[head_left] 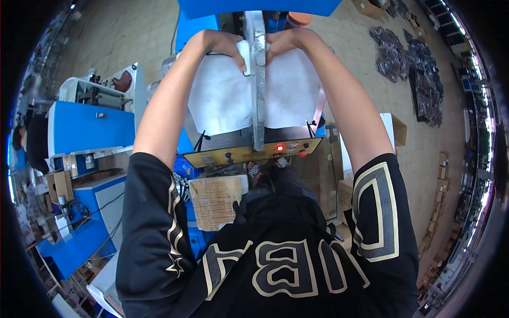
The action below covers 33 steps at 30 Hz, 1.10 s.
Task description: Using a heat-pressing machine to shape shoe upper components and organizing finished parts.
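Observation:
A machine with a dark bed and a control panel [249,153] stands in front of me. White sheets [222,95] cover the bed on both sides of a tape-wrapped upright bar [258,79]. At the far left of the bar, my left hand [222,43] is closed, with its thumb along the edge of a small white piece [245,55]. My right hand [286,41] reaches in from the right of the bar, its thumb bent down over the white sheet. That hand's other fingers are mostly hidden, and what they grip cannot be made out.
A blue machine head [260,5] overhangs the far side. On the panel a red light [279,148] glows. Another blue machine [93,124] stands at left; a taped cardboard box [214,201] sits below the bed. Plastic-wrapped dark bundles [389,53] lie on the floor at right.

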Motion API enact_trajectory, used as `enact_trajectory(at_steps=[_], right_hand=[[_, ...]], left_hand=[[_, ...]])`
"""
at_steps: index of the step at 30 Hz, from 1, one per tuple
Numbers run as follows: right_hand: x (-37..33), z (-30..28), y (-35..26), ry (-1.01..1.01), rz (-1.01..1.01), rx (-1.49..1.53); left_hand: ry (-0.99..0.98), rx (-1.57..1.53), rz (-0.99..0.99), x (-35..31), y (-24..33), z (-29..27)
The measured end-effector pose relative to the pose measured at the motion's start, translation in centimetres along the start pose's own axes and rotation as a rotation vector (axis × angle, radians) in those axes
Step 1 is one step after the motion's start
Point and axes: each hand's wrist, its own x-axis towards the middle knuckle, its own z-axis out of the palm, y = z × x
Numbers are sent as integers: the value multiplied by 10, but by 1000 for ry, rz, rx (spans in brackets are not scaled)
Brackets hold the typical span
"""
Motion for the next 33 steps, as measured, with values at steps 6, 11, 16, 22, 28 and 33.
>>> enact_trajectory(at_steps=[6, 11, 16, 22, 28, 33], right_hand=[[7, -14, 20, 201, 74, 118], [17, 34, 1, 573, 173, -497], [13, 41, 3, 741, 136, -477], [17, 58, 8, 951, 59, -404], [7, 63, 3, 1070, -27, -413], [12, 72, 8, 1270, -100, -369]], left_hand=[[400, -21, -26, 14, 8, -4], [670, 190, -162, 29, 20, 32], [756, 472, -29, 33, -2, 47], [1016, 651, 152, 29, -11, 61], [1183, 560, 187, 17, -4, 69], [1379, 583, 284, 19, -10, 81]])
